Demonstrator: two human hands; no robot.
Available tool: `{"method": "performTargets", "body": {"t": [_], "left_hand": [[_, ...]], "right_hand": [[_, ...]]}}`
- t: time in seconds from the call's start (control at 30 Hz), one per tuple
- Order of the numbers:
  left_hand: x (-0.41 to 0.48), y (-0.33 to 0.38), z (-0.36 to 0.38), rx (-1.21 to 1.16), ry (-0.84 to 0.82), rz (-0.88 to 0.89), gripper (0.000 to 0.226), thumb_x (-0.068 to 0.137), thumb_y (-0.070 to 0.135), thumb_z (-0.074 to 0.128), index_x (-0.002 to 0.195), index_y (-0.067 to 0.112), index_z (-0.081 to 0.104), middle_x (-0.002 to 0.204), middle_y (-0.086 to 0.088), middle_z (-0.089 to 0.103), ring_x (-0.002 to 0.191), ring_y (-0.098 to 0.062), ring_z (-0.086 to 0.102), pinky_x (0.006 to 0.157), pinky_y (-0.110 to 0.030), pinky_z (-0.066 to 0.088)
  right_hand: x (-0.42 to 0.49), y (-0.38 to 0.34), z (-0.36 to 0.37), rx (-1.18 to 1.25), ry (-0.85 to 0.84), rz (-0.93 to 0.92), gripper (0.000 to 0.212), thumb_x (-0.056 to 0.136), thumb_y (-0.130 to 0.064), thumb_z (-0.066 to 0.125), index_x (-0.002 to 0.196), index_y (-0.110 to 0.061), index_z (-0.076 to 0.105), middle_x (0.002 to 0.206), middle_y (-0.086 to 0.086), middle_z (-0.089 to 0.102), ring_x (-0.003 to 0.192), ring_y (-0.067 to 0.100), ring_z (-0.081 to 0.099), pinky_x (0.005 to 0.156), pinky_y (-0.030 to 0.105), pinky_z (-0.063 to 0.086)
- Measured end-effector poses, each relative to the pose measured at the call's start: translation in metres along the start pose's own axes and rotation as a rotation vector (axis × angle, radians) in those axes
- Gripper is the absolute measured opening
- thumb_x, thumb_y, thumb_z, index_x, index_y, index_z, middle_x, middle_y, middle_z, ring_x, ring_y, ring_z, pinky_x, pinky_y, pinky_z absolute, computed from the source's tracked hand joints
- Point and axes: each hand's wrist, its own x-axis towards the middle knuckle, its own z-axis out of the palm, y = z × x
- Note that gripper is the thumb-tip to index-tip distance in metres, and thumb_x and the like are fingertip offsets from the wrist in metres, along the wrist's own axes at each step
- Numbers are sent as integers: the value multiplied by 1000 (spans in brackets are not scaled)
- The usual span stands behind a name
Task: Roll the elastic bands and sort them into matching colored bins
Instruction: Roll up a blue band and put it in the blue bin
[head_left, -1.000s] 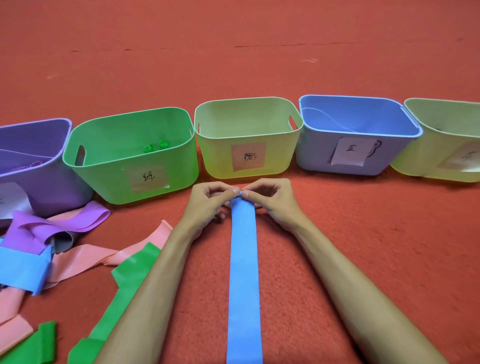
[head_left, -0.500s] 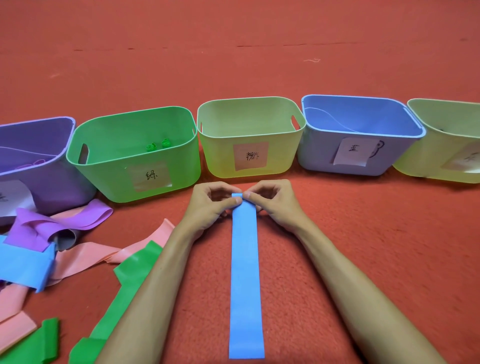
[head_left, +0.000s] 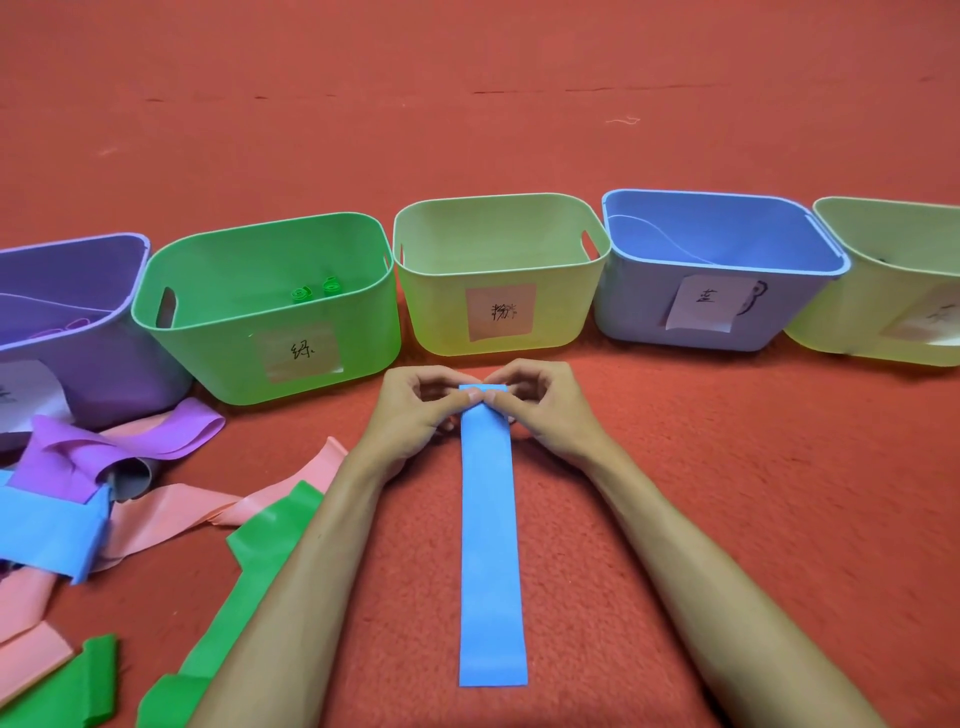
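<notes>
A long blue elastic band (head_left: 490, 540) lies flat on the red floor, running straight toward me. My left hand (head_left: 415, 410) and my right hand (head_left: 545, 405) pinch its far end, which is folded over into the start of a roll. Behind them stands a row of bins: purple (head_left: 104, 358), green (head_left: 218, 332), yellow-green with a pink label (head_left: 436, 312), blue (head_left: 634, 306) and another yellow-green one (head_left: 831, 322). Two small green rolls (head_left: 314, 289) lie inside the green bin.
A heap of loose bands lies at the left: purple (head_left: 124, 447), blue (head_left: 47, 530), pink (head_left: 176, 509) and green (head_left: 249, 582) ones. The green and pink strips reach under my left forearm.
The blue band's near end has crept up from the bottom edge of the view toward the bins as my fingers fold its far end over. The hands stay in place.
</notes>
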Motion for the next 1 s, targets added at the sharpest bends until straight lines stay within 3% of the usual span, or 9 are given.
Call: {"method": "performTargets", "body": {"t": [0.23, 0.37, 0.57, 0.73, 1.0], "left_hand": [[-1, 2, 2, -2, -26, -6, 14, 85, 9, 82, 99, 7, 79, 88, -17, 77, 72, -14, 67, 56, -23, 52], [0, 4, 2, 13, -31, -83, 16, 94, 18, 74, 93, 3, 76, 72, -8, 74, 57, -11, 63, 49, -24, 48], [-2, 4, 1, 32, -5, -35, 2, 90, 7, 77, 92, 7, 76, 77, -11, 75, 56, -8, 60, 47, -19, 46], [-4, 7, 4, 27, -2, -7, 9, 87, 5, 79, 95, 4, 74, 77, -13, 71, 58, -10, 59, 48, -18, 45], [0, 7, 5, 36, -13, -103, 22, 96, 21, 71, 92, 0, 73, 65, -3, 70, 52, -8, 57, 45, -24, 45]], "right_hand": [[1, 2, -2, 21, -7, -40, 8, 95, -2, 71, 91, 4, 72, 82, 8, 72, 71, 10, 63, 64, 22, 50], [0, 1, -2, 50, 2, -68, 5, 92, 1, 73, 94, 6, 72, 88, 17, 75, 78, 13, 65, 70, 25, 53], [1, 4, -3, 40, -15, -56, 14, 87, 0, 77, 100, 3, 73, 97, 21, 74, 84, 17, 66, 77, 35, 54], [1, 3, -1, -6, -14, -37, 8, 94, -10, 73, 94, -3, 77, 87, 19, 75, 74, 17, 63, 62, 31, 50], [0, 3, -4, 41, -30, -77, 7, 94, -3, 73, 98, 1, 76, 96, 14, 78, 86, 15, 69, 76, 27, 53]]}}
